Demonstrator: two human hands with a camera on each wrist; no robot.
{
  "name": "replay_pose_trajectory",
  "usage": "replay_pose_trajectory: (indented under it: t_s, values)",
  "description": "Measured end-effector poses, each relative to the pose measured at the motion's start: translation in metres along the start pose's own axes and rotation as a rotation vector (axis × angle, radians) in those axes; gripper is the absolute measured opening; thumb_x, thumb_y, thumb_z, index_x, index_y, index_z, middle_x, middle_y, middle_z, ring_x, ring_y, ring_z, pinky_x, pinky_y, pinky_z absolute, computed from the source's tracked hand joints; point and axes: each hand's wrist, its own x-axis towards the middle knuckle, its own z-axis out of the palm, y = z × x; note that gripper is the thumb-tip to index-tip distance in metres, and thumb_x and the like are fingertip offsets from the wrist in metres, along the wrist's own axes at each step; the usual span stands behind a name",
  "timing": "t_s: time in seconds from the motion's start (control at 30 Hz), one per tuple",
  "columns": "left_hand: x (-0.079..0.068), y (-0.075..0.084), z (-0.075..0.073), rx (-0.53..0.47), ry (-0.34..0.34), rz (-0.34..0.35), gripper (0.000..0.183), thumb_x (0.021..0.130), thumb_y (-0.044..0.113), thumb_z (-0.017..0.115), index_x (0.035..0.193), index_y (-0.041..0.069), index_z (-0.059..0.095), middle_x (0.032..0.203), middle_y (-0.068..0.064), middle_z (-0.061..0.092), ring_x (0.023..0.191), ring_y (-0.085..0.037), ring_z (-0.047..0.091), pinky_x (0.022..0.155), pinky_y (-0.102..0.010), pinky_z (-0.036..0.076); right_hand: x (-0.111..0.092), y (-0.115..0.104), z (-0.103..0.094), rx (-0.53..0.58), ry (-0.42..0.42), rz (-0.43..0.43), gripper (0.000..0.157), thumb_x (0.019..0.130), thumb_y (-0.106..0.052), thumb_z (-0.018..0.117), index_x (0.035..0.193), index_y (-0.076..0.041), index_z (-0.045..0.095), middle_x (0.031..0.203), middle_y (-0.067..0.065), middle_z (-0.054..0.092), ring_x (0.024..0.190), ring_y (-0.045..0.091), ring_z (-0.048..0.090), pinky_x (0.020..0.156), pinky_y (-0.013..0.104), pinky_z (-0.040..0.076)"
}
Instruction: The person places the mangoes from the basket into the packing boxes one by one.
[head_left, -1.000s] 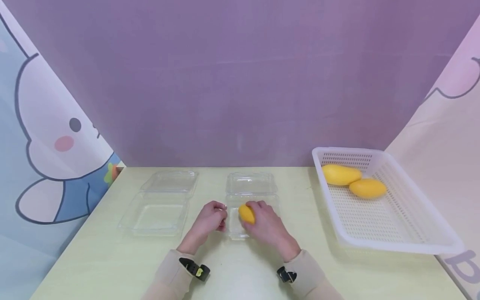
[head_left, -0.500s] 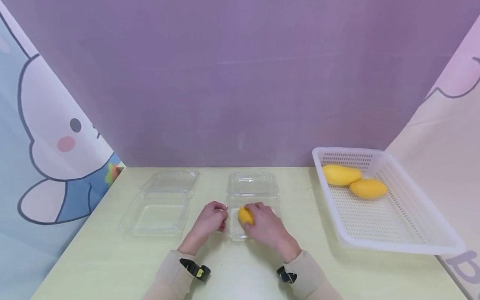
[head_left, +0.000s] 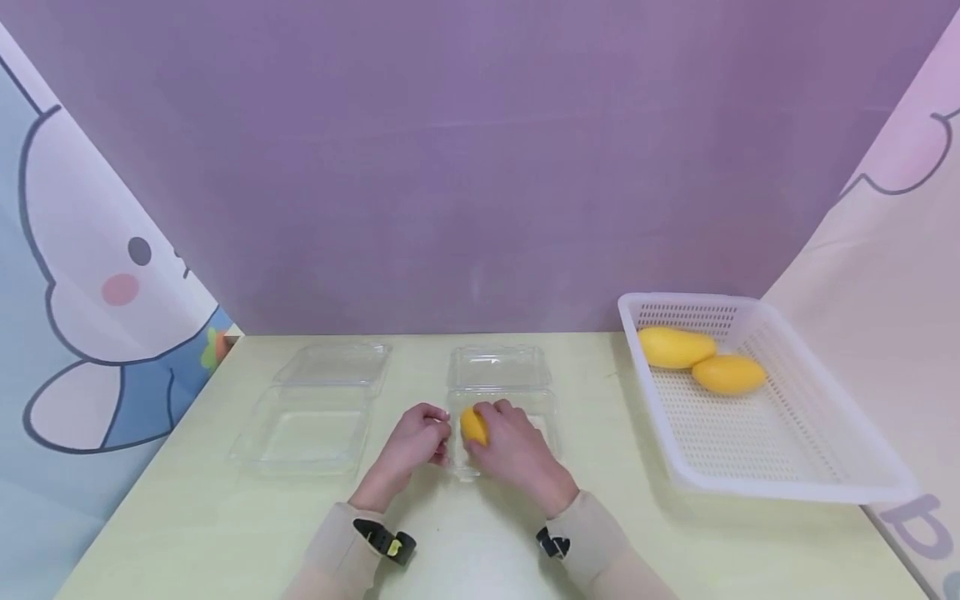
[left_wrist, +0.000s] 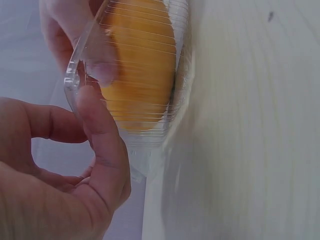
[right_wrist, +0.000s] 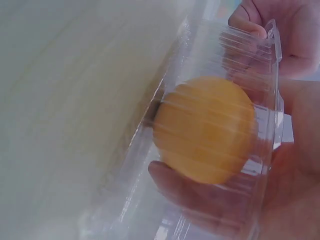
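Note:
My right hand (head_left: 517,446) holds a yellow mango (head_left: 472,426) inside the base of an open clear plastic clamshell box (head_left: 546,410). Through the ribbed wall in the right wrist view, the mango (right_wrist: 202,130) shows low in the box with my fingers on both sides of it. At the left side of that box, my left hand (head_left: 417,435) pinches the rim between thumb and fingers, as the left wrist view shows. The box's lid (head_left: 498,367) lies folded back, away from me. My right palm covers part of the mango in the head view.
To the left stands a second open clear clamshell box (head_left: 315,429), its lid folded back. A white perforated basket (head_left: 750,450) at the right holds two more mangoes (head_left: 675,347). A purple panel (head_left: 480,167) closes off the table's back edge.
My right hand has shifted the mango slightly left within the box, toward my left hand. My left hand keeps its place at the rim. The head view has turned a little.

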Motion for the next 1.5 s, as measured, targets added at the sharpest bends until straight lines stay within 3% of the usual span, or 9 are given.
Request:
replay_pose_trajectory:
  t_s: [0.23, 0.47, 0.8, 1.1, 1.3, 1.5]
  values:
    - [0.000, 0.000, 0.001, -0.016, -0.012, 0.005, 0.030, 0.086, 0.000, 0.053, 0.115, -0.007, 0.053, 0.079, -0.012, 0.057, 0.063, -0.018, 0.054, 0.057, -0.029, 0.056, 0.005, -0.004, 0.002, 0.031, 0.009, 0.040, 0.047, 0.092, -0.029, 0.070, 0.131, -0.005, 0.060, 0.116, 0.017, 0.059, 0.089, 0.026, 0.054, 0.067, 0.040, 0.051]
    - [0.000, 0.001, 0.001, -0.007, -0.008, 0.000, 0.028, 0.090, 0.004, 0.056, 0.116, -0.008, 0.053, 0.081, -0.013, 0.057, 0.062, -0.019, 0.056, 0.056, -0.029, 0.055, 0.008, -0.007, 0.004, 0.094, -0.014, 0.082, 0.048, 0.094, -0.028, 0.067, 0.136, -0.004, 0.057, 0.117, 0.016, 0.058, 0.089, 0.025, 0.054, 0.068, 0.038, 0.051]
    - [0.002, 0.002, 0.000, 0.000, -0.013, -0.001, 0.029, 0.091, 0.005, 0.058, 0.117, -0.008, 0.054, 0.082, -0.013, 0.057, 0.064, -0.020, 0.057, 0.059, -0.031, 0.057, 0.007, -0.010, -0.002, 0.057, -0.056, 0.058, 0.051, 0.096, -0.030, 0.063, 0.141, -0.006, 0.054, 0.123, 0.017, 0.057, 0.094, 0.025, 0.055, 0.069, 0.038, 0.053]
    - [0.001, 0.001, -0.001, -0.007, -0.005, -0.006, 0.028, 0.091, 0.004, 0.057, 0.116, -0.008, 0.054, 0.083, -0.015, 0.059, 0.064, -0.019, 0.057, 0.059, -0.030, 0.057, 0.006, -0.013, -0.016, -0.122, -0.112, -0.005, 0.048, 0.096, -0.032, 0.063, 0.138, -0.008, 0.056, 0.113, 0.011, 0.056, 0.090, 0.025, 0.051, 0.062, 0.037, 0.048]
    - [-0.001, 0.001, -0.001, -0.001, -0.007, -0.012, 0.028, 0.091, 0.004, 0.057, 0.117, -0.008, 0.054, 0.085, -0.018, 0.060, 0.065, -0.020, 0.057, 0.060, -0.031, 0.057, 0.004, -0.014, -0.030, -0.291, -0.161, -0.039, 0.049, 0.097, -0.034, 0.064, 0.137, -0.007, 0.057, 0.110, 0.011, 0.056, 0.088, 0.026, 0.052, 0.062, 0.039, 0.052]
    - [-0.001, 0.002, -0.001, 0.004, -0.007, -0.019, 0.028, 0.092, 0.005, 0.056, 0.118, -0.007, 0.054, 0.085, -0.018, 0.059, 0.065, -0.020, 0.056, 0.060, -0.031, 0.057, 0.000, -0.014, -0.043, -0.426, -0.159, -0.092, 0.040, 0.096, -0.036, 0.066, 0.126, -0.010, 0.060, 0.103, 0.009, 0.056, 0.087, 0.026, 0.052, 0.063, 0.039, 0.053]
